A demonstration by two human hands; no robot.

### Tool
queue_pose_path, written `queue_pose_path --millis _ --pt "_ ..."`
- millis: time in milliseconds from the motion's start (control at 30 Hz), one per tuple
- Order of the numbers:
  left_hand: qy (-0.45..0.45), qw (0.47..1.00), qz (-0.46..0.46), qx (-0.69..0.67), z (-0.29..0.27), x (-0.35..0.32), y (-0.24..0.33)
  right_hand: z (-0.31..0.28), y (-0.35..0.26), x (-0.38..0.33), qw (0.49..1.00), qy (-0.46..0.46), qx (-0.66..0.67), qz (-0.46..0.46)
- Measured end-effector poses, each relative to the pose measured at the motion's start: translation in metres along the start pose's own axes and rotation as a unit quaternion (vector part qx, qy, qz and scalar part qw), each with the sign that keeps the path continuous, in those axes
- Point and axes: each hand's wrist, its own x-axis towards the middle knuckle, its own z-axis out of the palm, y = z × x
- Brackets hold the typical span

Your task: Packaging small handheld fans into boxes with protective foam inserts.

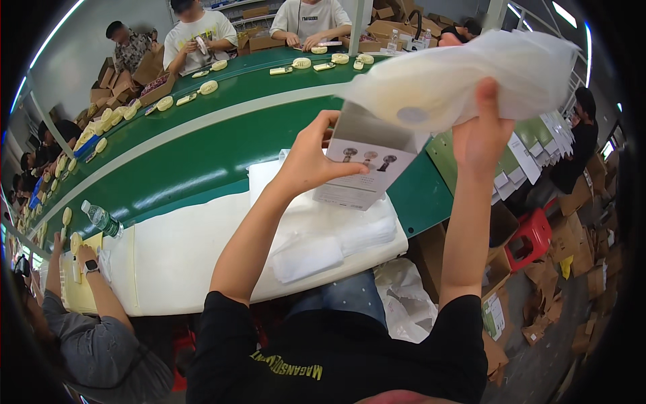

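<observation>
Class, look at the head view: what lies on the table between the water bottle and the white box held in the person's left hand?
In the head view, only the bare white sheet and green belt lie between the bottle and box.

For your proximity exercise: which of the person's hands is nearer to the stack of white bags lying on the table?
Left. The left hand holds the small box just above the stack of white bags; the right hand is raised higher, gripping a white bag.
</observation>
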Motion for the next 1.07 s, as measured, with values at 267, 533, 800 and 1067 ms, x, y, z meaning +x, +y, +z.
queue_pose_path --millis 267,533,800,1067 --pt "0.046 0.998 -0.006 -0.054 0.003 0.004 0.005 -0.014 0.011 -0.011 0.977 -0.058 -0.157 0.129" --pt "0.166 0.982 0.012 -0.086 -0.019 0.044 -0.029 -0.023 0.022 -0.056 0.982 0.084 -0.162 0.056" --pt "0.265 0.953 -0.060 0.133 -0.087 0.069 -0.169 -0.076 0.101 -0.266 0.849 -0.056 -0.431 0.300" --pt "0.243 0.950 -0.173 0.090 -0.082 0.068 -0.226 -0.063 0.098 -0.270 0.791 -0.114 -0.548 0.247"
